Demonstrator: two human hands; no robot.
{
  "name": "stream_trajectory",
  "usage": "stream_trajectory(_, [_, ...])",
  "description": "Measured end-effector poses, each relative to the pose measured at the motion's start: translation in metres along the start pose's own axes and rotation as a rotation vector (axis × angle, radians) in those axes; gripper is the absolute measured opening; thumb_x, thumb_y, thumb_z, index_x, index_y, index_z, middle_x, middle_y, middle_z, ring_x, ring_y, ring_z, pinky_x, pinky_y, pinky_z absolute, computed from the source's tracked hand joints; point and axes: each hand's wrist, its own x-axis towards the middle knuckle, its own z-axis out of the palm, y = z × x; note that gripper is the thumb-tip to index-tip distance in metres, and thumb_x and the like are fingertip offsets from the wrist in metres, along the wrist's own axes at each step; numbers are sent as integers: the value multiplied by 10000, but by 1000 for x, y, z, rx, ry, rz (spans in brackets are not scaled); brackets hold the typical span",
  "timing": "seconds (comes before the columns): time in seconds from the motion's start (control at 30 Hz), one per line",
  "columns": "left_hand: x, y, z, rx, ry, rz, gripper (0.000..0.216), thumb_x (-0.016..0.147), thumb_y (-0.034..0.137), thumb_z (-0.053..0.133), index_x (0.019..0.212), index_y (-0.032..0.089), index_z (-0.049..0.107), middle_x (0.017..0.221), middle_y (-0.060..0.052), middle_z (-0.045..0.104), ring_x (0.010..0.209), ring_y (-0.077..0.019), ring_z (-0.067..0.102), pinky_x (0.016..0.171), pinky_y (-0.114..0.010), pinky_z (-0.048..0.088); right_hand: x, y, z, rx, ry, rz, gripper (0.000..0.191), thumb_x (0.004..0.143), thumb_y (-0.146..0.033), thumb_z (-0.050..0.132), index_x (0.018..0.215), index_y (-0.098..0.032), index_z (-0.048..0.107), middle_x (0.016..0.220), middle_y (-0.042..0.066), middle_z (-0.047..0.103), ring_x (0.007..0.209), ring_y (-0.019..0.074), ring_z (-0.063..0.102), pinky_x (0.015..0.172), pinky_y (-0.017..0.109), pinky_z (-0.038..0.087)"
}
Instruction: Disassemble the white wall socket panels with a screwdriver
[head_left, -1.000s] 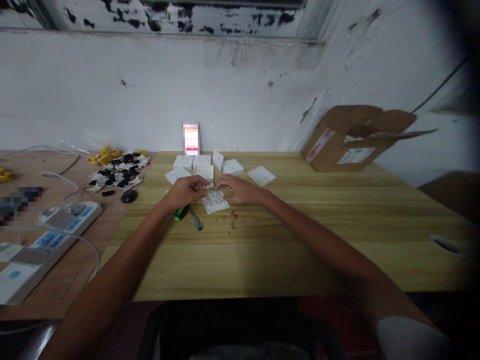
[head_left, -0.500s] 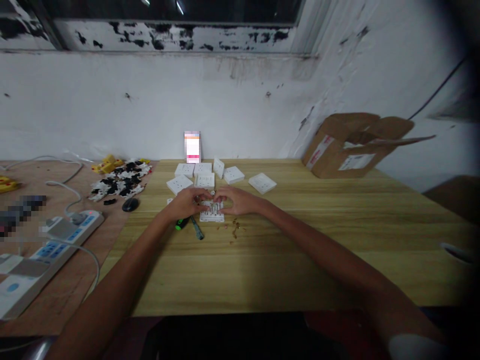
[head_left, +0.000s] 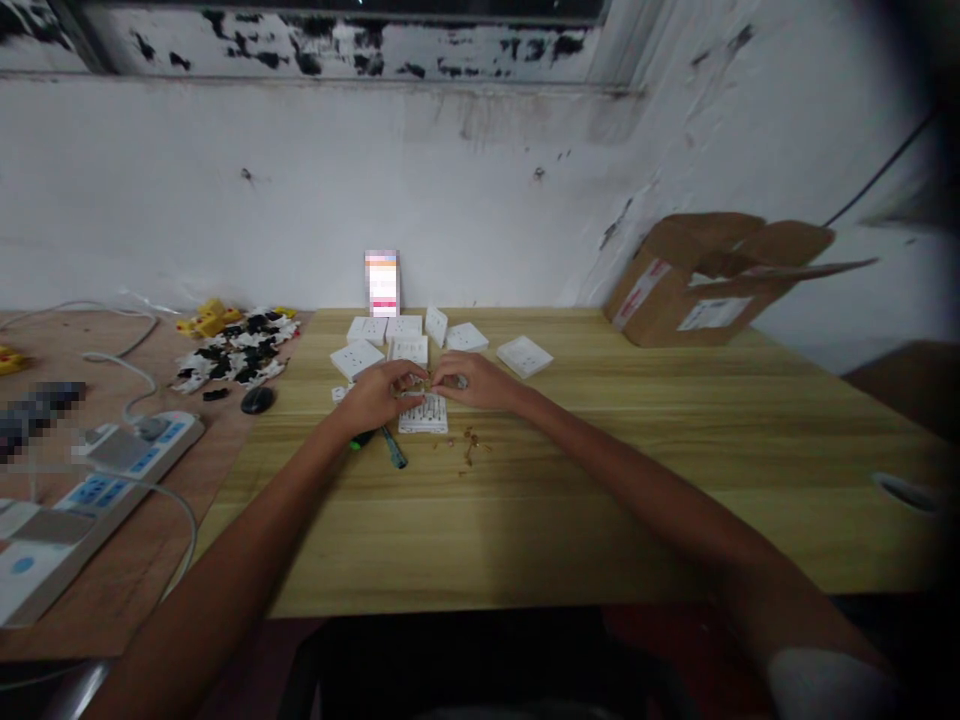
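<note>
A white socket part [head_left: 424,414] lies on the wooden table, its inner side with small slots facing up. Over its far edge, my left hand [head_left: 379,397] is curled with thumb and fingers closed around something too small to make out. From the other side my right hand [head_left: 478,381] meets it, fingertips pinched together; what they grip is hidden. Small brass-coloured pieces [head_left: 470,447] are scattered just right of the socket part. A screwdriver with a teal handle [head_left: 394,449] lies to its left, beside a green and black handle [head_left: 362,440] partly under my left hand.
Several white socket plates [head_left: 525,356] lie beyond my hands. A phone [head_left: 382,284] leans on the wall. An opened cardboard box [head_left: 697,285] stands back right. Leftward are a mouse [head_left: 258,400], black and white pieces [head_left: 236,350] and a power strip [head_left: 112,510] with cables.
My hands have lifted slightly off the socket part, and the right fingertips have closed into a pinch nearer the left fingers. The whole view has shifted a little.
</note>
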Motion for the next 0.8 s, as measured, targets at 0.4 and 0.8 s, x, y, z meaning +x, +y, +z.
stream_trajectory(0.4, [0,-2,3,-146,-60,18,361,844,189,693,1203,232,683,958,-33,744,804,-171,701,769,-307,569,-3,-13,1,77,-39,3,125,967,-289,648,986,-212,745,986,65,724,913,182,640,852,351,485])
stream_trajectory(0.8, [-1,3,0,-144,-33,24,415,839,134,645,1239,235,680,941,-30,734,833,-178,691,813,-324,552,-3,0,0,171,29,143,164,921,-333,701,941,-177,749,840,27,726,718,129,579,683,275,439])
